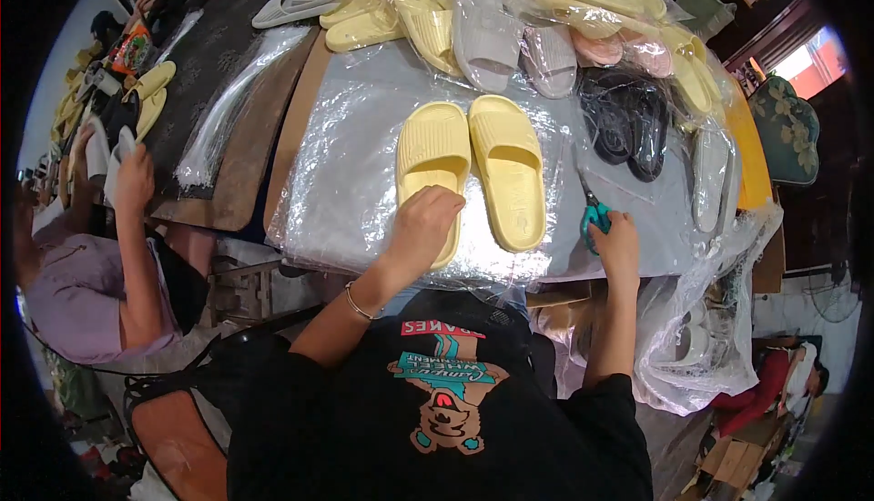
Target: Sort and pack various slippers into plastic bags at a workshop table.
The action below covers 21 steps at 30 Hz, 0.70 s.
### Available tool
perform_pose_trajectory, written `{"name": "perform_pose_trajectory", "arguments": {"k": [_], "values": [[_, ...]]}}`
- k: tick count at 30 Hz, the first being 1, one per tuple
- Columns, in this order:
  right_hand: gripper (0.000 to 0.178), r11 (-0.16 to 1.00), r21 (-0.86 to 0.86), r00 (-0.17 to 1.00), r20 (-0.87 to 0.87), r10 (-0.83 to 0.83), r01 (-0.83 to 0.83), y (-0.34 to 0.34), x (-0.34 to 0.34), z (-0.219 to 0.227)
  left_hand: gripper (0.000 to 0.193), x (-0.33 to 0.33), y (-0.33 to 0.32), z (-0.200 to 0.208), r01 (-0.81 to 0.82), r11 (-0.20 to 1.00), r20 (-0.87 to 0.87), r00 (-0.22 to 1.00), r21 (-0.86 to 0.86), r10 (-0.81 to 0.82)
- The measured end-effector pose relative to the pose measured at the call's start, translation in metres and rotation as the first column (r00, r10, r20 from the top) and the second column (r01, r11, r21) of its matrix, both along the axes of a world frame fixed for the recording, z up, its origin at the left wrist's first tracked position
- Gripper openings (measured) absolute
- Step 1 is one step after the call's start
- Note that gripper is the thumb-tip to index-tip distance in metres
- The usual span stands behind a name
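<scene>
A pair of yellow slide slippers lies side by side on a plastic-covered grey work surface in front of me, toes pointing away. My left hand [424, 228] is closed over the heel half of the left slipper [435, 141], its curled fingertips at the inner edge; the palm hides what lies beneath. Beside it the right slipper [510, 173] lies untouched. To the right, my right hand [619, 242] holds small scissors [594, 214] with teal handles by the loops, dark blades pointing away from me over the surface.
Clear-bagged yellow, grey and pink slippers [555, 10] heap along the far side. Bagged black slippers [628, 128] lie at right. A plastic bag [701, 355] hangs off the right edge. At left, a co-worker [100, 292] handles light slippers beside another table [228, 173].
</scene>
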State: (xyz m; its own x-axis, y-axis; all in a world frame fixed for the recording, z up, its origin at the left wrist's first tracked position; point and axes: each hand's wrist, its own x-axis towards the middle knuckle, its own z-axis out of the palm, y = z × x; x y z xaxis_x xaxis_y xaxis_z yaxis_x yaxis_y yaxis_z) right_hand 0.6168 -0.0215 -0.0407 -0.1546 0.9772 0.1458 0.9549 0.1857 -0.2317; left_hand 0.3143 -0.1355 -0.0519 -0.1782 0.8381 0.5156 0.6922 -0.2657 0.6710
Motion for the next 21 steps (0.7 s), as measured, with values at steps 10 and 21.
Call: {"name": "perform_pose_trajectory", "arguments": {"k": [10,21], "values": [[0.009,0.63,0.473,0.708,-0.019,0.706,-0.616,0.08,-0.211,0.031,0.009,-0.005,-0.002,-0.016,0.083,0.996,-0.067,0.994,-0.014,-0.084],[0.004,0.79,0.515,0.665,-0.465,0.585,-0.334,0.064,-0.186,0.062,0.052,-0.004,-0.006,-0.017,0.009,0.993,-0.063,0.998,-0.114,-0.016]]}}
